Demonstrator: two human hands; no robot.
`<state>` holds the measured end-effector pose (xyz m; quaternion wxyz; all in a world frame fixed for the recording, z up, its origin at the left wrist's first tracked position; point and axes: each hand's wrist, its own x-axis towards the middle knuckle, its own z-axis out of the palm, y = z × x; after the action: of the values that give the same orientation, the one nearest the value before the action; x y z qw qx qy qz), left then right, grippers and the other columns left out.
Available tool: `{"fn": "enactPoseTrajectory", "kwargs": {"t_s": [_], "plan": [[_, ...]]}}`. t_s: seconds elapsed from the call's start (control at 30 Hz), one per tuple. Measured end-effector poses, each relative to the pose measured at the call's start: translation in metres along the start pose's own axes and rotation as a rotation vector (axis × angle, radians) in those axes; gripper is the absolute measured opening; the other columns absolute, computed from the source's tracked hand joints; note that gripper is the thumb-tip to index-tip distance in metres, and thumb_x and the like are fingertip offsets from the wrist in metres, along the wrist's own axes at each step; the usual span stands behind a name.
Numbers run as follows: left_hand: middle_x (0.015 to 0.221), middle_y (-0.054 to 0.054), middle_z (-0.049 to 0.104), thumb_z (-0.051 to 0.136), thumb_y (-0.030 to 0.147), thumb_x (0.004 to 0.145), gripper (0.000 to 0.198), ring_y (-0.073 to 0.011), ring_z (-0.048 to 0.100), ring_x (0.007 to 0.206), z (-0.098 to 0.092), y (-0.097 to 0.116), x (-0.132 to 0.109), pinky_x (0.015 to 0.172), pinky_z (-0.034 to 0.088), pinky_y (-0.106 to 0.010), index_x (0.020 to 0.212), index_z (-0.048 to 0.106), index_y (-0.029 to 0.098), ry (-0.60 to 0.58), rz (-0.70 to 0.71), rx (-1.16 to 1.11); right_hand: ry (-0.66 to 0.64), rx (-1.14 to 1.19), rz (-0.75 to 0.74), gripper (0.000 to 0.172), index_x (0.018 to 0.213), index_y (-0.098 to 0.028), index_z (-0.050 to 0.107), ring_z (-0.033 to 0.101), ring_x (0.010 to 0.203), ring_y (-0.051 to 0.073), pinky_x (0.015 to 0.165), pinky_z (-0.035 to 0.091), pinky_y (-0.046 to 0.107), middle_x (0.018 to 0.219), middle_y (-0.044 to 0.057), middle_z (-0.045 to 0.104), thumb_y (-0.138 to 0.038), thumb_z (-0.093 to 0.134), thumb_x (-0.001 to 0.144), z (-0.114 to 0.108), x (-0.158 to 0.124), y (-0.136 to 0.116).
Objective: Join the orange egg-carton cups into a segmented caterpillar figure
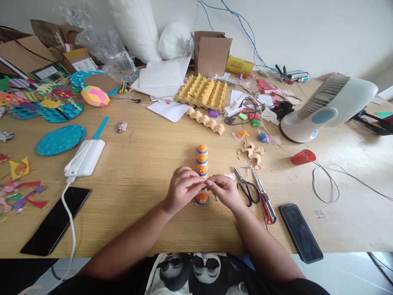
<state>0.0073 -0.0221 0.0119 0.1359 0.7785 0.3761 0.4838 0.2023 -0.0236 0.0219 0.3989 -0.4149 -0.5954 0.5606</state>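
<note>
Wood-grained, the broad table [144, 151] carries everything, and toward its far right stands a white desk fan [346, 94]. A yellow egg tray [202, 92] lies near the back, beside loose sheets of white paper [161, 76]. At the middle of the near half, the left hand [184, 186] and right hand [225, 190] meet, both grips narrowed to a pinch: each thumb presses toward its forefinger, and the fingertips of the two hands touch or nearly touch. Beneath them, a row of egg-carton cups [202, 170], painted orange with blue rims, runs straight away from the person; three cups show beyond the fingers, one shows on the near side, and another is mostly hidden. I cannot tell whether the fingers rest on that hidden cup or are just above it. Right of the right hand, a black smartphone [301, 233] lies face up, then a red utility knife [267, 205], with black-handled scissors [240, 178] nearest the hand. Past the scissors sit cut carton scraps [253, 153] with crumbs around them. Smallest of all are the cups' yellow eyes; anything caught between the pinching fingertips is too tiny to make out.
</note>
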Motion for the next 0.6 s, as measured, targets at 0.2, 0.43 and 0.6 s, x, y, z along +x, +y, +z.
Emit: {"fn": "enactPoseTrajectory", "kwargs": {"t_s": [0.2, 0.43, 0.6], "plan": [[0.083, -0.001, 0.075, 0.073, 0.030, 0.091, 0.004, -0.0182, 0.061, 0.084, -0.0010, 0.0010, -0.0005, 0.083, 0.050, -0.037, 0.089, 0.075, 0.026, 0.010, -0.019, 0.007, 0.024, 0.076, 0.030, 0.039, 0.082, -0.019, 0.075, 0.061, 0.067, 0.016, 0.064, 0.051, 0.029, 0.075, 0.005, 0.073, -0.057, 0.073, 0.084, 0.0012, -0.0007, 0.0044], [0.084, -0.001, 0.075, 0.074, 0.030, 0.090, 0.006, -0.0185, 0.060, 0.084, -0.0012, 0.0009, -0.0003, 0.081, 0.050, -0.037, 0.094, 0.076, 0.026, 0.012, -0.015, 0.020, 0.046, 0.110, 0.044, 0.038, 0.081, -0.018, 0.074, 0.061, 0.065, 0.015, 0.062, 0.051, 0.027, 0.072, 0.004, 0.071, -0.056, 0.075, 0.083, 0.0026, -0.0006, 0.0038], [0.080, -0.001, 0.074, 0.072, 0.030, 0.092, 0.007, -0.0181, 0.060, 0.083, -0.0023, 0.0020, 0.0013, 0.082, 0.049, -0.037, 0.090, 0.077, 0.027, 0.014, -0.011, 0.039, 0.044, 0.110, 0.051, 0.039, 0.078, -0.018, 0.073, 0.060, 0.064, 0.015, 0.062, 0.051, 0.027, 0.071, 0.004, 0.070, -0.056, 0.074, 0.084, 0.0022, -0.0006, 0.0018]]}}
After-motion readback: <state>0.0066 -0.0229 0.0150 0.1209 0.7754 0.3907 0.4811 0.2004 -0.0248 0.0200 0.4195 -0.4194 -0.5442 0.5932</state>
